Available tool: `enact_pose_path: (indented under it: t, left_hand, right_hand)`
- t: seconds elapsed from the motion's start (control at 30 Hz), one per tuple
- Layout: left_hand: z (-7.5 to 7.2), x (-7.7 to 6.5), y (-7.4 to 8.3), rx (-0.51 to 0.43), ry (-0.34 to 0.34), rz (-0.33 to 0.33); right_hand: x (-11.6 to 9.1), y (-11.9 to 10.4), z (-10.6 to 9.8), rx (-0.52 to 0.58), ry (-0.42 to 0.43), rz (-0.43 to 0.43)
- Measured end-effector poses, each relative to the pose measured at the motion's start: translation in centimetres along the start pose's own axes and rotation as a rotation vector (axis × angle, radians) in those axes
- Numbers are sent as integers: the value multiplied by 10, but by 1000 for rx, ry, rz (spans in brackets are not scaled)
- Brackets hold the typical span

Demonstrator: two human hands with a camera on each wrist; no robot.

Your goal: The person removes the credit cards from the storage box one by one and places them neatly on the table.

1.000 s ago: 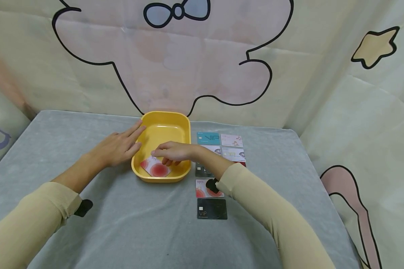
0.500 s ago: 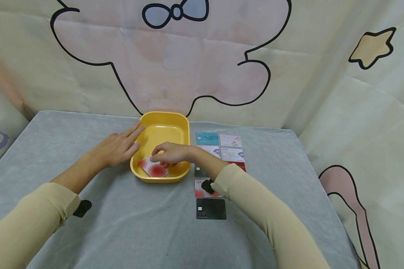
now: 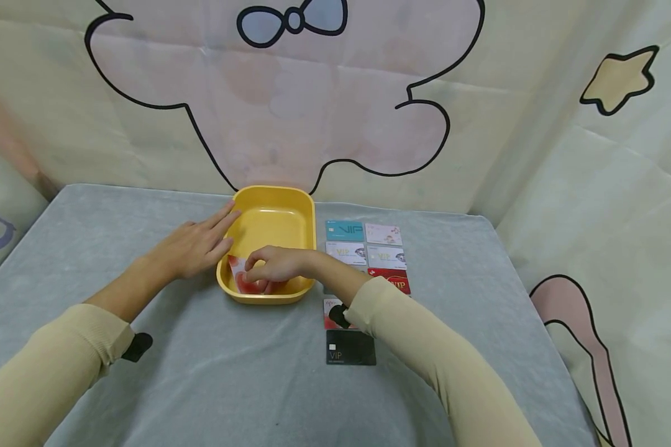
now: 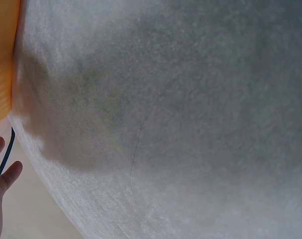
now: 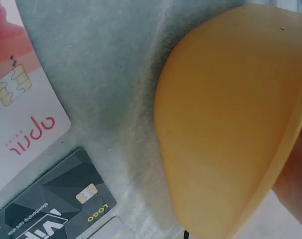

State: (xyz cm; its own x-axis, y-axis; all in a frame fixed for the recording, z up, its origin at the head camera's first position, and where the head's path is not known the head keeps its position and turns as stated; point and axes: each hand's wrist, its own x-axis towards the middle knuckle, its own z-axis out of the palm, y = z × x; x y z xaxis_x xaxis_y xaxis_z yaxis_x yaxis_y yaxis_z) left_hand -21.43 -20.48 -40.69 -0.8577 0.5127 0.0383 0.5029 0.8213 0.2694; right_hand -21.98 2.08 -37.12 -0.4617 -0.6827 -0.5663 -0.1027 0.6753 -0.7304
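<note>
A yellow tray stands at the back of the grey cloth-covered table. Across its left rim lie the outstretched fingers of my left hand. My right hand reaches over the right rim, fingers and thumb bent down onto a pink-and-white card in the tray's front part. The card appears pinched, though the fingertips cover much of it. In the right wrist view the tray's yellow side hides most of the hand. Only a few fingers of the left hand show in the left wrist view.
Right of the tray lie several cards in rows: a blue VIP card, white ones, a red one. Nearer are another pink-and-white card, partly under the right sleeve, and a black VIP card. A printed curtain hangs behind.
My right hand has moved slightly left and nearer inside the tray. The card under it has turned and shifted toward the left wall. The left hand stays put.
</note>
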Motion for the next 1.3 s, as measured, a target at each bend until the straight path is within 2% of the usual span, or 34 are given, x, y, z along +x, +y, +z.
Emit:
enact_pose_path:
  t: [0.2,0.43,0.67,0.87,1.3]
  left_hand:
    - [0,1,0,-4,-6,3]
    - [-1,1,0,-2,1,14]
    - [-1,0,0,2,5,18]
    - [-1,1,0,2,-9,16]
    - [-2,-1,0,-1,28,36]
  right_hand:
    - [2,-2,2,18,24,4]
    - [5,-6,5,32,31,-57]
    - [9,-9,7,45,27,-60]
    - [9,-13,8,33,18,-79]
    - [8,-22,11,-16,56,-68]
